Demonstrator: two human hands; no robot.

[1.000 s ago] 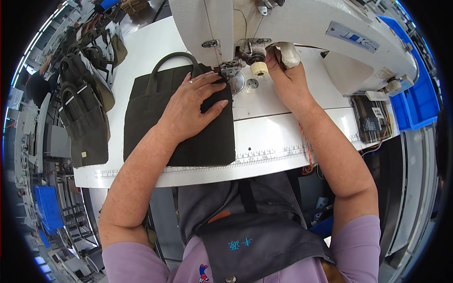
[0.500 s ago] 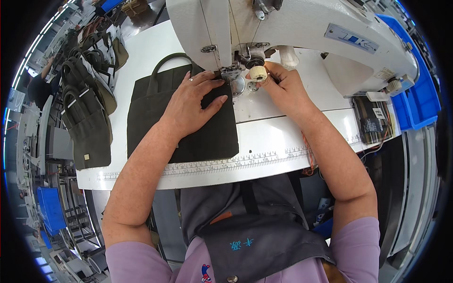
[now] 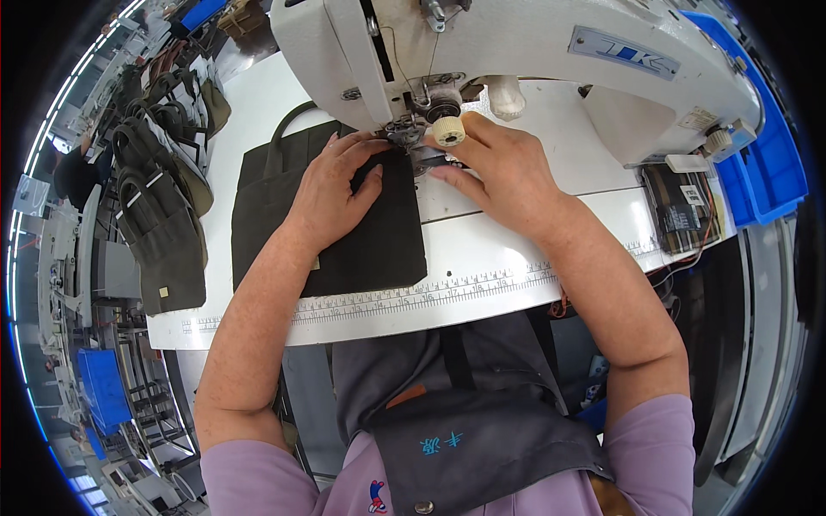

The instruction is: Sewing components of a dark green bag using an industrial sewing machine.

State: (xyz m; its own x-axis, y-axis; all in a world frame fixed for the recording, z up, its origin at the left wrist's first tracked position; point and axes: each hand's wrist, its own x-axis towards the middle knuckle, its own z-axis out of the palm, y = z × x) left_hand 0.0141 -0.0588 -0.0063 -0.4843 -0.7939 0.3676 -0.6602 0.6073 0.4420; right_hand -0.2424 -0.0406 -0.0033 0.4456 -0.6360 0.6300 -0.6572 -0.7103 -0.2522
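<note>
A dark olive fabric bag point(image 3: 379, 245) with a looped handle point(image 3: 277, 146) lies flat on the white sewing table, its upper right edge at the sewing machine's presser foot point(image 3: 404, 133). My left hand point(image 3: 338, 185) rests open on the bag, fingers stretched towards the foot and thumb spread. Beside the foot, just off the bag's right edge, my right hand point(image 3: 508, 168) is curled with thumb and forefinger brought towards each other. The cream tension knob point(image 3: 448, 131) partly covers its fingers, and whatever they pinch is too small to make out.
The white sewing machine point(image 3: 533, 43) arches over the far side of the table. Several similar olive bags point(image 3: 163, 232) are lined up at the left. A printed ruler strip point(image 3: 430, 297) follows the front edge. At the right are a dark packet point(image 3: 675, 215) and a blue bin point(image 3: 766, 185).
My right hand has shifted left, from beside the knob to the presser foot and the bag's edge, its thumb now reaching further. The left hand stays flat on the bag. The view has shifted slightly.
</note>
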